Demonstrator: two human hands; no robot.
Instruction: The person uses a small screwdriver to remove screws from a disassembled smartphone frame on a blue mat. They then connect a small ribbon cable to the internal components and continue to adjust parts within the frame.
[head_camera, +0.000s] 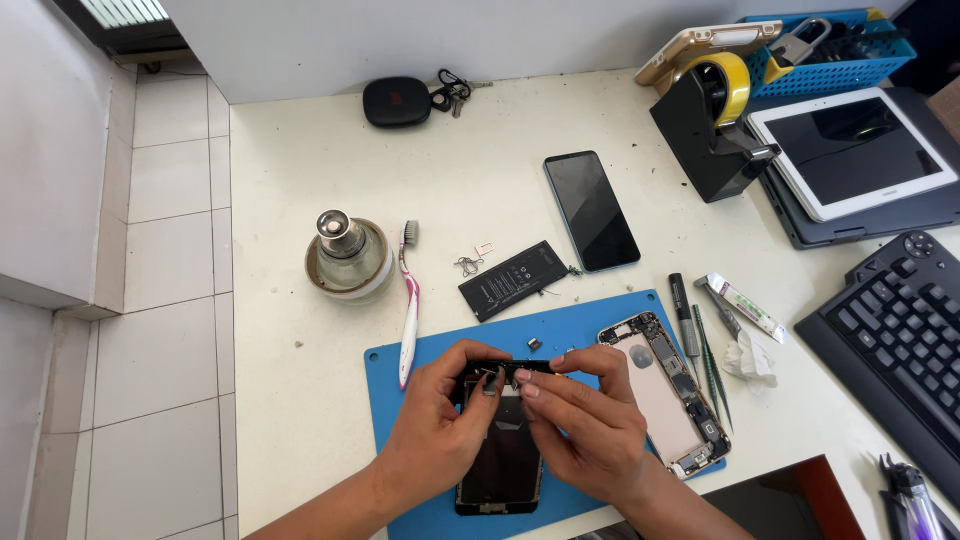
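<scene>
- Head view, closest to us: both hands are bunched over the top end of a detached phone screen panel (500, 465), which lies face down on the blue work mat (400, 375) right at the near edge of the table (290, 420).
- Our left hand (440, 425) is wrapped around the panel's upper left corner, thumb and fingers pinched on it to hold it steady.
- Our right hand (585, 425) has its fingertips drawn in tight on the panel's top strip, pinching something tiny there; what exactly, we can't make out.
- To do this bit well, we reckon: keep the left grip firm, keep the panel flat on the mat, and work the small part slowly with the fingertips so nothing thin bends or tears.
- Just right of the hands sits the opened phone body (665, 400), insides up, partly on the mat, close enough to bump with an elbow.
- Past it: a dark pen-like tool (682, 312), tweezers (712, 372), a small tube (745, 305) and a crumpled tissue (750, 358).
- Behind the mat: a loose black battery (513, 280), small bits beside it, an intact phone (591, 210), a toothbrush (408, 300) and a glass burner (347, 255).
- Far right: tape dispenser (710, 120), tablet (850, 150), keyboard (900, 330).
</scene>
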